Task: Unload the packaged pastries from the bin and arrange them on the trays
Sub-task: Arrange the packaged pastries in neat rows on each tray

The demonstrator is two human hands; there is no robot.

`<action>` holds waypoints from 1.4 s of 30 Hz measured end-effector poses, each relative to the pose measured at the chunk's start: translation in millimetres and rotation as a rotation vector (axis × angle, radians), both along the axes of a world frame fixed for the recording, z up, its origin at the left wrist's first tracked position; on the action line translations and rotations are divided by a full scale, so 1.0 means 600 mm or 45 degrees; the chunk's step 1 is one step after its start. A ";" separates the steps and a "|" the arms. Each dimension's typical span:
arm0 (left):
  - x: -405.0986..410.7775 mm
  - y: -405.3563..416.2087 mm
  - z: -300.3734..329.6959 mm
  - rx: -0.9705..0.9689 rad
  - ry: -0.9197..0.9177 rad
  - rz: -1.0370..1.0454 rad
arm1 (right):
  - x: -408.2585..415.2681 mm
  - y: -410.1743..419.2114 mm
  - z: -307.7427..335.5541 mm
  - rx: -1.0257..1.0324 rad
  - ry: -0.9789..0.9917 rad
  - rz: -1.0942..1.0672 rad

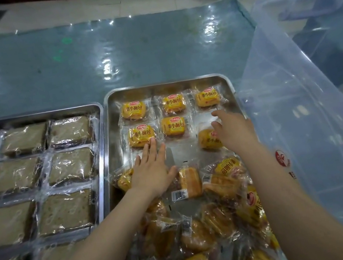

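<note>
A steel tray [115, 126] lies on a table under a clear plastic cover [107, 56], and everything here is placed relative to it. Along its far end, five yellow-labelled small bread packets sit in two neat rows: three at the back [172, 103] and two just nearer [157, 131]. A sixth packet [207, 139] lies at the right of the second row, tilted and partly hidden by the right hand [233, 129], whose fingers are spread and relaxed over it; whether they press on it cannot be told. The left hand [152, 170] lies flat with straight fingers in the tray's middle, its fingertips touching the near edge of the second row's left packet and its thumb beside a loose roll [190, 181] turned label-down. The tray's near half holds a jumbled heap of the same packets [206, 227], below and between both forearms. Left of the tray, a second steel tray [94, 111] holds wrapped brown cake slices [42, 171] in a grid. Right of the tray stands a clear plastic bin [315, 118].
</note>
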State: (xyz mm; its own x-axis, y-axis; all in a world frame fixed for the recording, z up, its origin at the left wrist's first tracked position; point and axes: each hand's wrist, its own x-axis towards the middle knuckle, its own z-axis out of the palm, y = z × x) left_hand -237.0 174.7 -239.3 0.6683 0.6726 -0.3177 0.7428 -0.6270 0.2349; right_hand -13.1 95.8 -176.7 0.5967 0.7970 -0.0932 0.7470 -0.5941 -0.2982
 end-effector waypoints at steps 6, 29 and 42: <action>0.000 0.000 0.000 0.002 -0.019 0.003 | -0.019 -0.024 -0.027 0.149 0.001 0.079; -0.001 -0.002 -0.012 0.018 -0.048 0.018 | -0.021 0.018 -0.074 -0.329 0.088 0.265; -0.053 -0.020 0.045 -0.151 -0.677 0.359 | -0.113 -0.045 -0.032 -0.208 0.421 0.492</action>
